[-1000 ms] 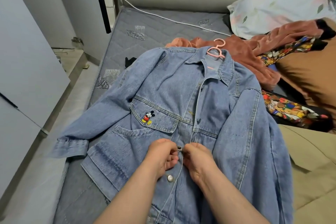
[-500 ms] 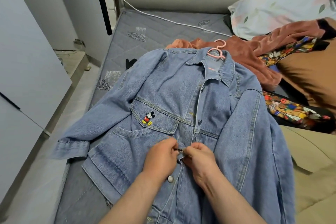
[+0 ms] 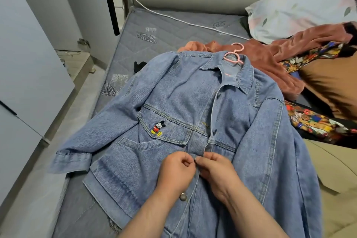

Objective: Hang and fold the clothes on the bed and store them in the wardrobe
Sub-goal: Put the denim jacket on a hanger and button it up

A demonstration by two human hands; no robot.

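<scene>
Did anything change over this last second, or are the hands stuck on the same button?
Hardly anything. The left hand and right hand still pinch the front edges of the denim jacket at the same button, with only slight finger shifts. Jacket, pink hanger and the clothes pile lie as before.

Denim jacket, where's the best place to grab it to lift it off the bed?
The hook of the pink hanger, taken from above at the collar end. It sticks out of the denim jacket collar, clear of the cloth, so lifting there should let the jacket hang straight.
</scene>
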